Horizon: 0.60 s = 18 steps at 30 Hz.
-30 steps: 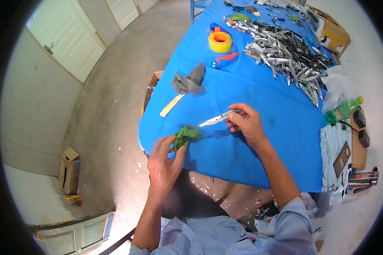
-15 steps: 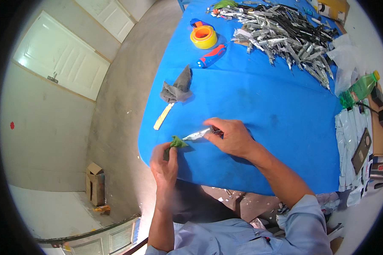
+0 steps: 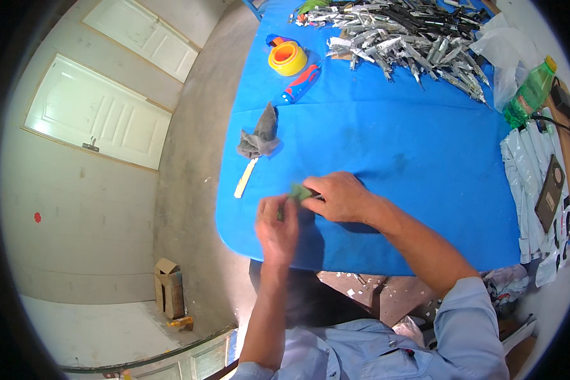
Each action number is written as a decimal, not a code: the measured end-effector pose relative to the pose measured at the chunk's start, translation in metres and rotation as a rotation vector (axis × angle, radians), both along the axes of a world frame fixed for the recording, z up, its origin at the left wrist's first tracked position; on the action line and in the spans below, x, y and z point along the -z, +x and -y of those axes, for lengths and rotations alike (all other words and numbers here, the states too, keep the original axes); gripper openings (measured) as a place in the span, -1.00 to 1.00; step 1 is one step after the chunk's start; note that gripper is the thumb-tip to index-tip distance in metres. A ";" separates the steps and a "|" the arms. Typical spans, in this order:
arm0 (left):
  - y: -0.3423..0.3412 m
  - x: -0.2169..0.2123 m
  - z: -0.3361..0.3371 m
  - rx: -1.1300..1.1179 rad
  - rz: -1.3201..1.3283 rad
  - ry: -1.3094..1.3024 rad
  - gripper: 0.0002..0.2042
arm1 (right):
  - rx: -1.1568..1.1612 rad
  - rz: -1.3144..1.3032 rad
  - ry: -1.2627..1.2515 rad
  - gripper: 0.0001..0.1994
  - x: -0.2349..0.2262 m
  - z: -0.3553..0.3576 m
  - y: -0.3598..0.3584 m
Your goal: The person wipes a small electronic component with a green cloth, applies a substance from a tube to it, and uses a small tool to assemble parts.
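My left hand (image 3: 277,231), slightly blurred, pinches a piece of green cloth (image 3: 299,192) above the blue-covered table (image 3: 386,152). Right beside it, my right hand (image 3: 342,197) is closed on a slim silver pointed piece. The cloth lies over its tip, and little more than a dark sliver shows between my fingers. Up and left of my hands lies a crumpled grey cloth (image 3: 258,140), with a pale yellow strip (image 3: 246,178) sticking out from under it.
A big heap of slim silver and black pieces (image 3: 411,44) covers the far right. Toward the far left are a yellow tape roll (image 3: 287,58) and a red-and-blue handled tool (image 3: 303,83). A green bottle (image 3: 531,95) and white plastic bags (image 3: 518,190) line the right edge.
My left hand has moved right and up with the green cloth, which now covers the silver piece's tip. My head view has shifted a little.
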<state>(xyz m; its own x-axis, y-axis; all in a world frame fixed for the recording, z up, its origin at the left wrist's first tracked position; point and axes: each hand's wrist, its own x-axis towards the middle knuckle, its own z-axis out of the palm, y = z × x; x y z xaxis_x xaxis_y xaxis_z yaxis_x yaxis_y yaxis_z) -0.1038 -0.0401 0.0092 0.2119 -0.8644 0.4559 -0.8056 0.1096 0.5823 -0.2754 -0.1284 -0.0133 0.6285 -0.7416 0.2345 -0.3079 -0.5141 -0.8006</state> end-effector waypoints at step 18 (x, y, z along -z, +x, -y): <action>-0.004 -0.005 -0.008 0.053 -0.015 0.021 -0.85 | -0.029 0.063 -0.061 -0.77 0.006 -0.002 0.002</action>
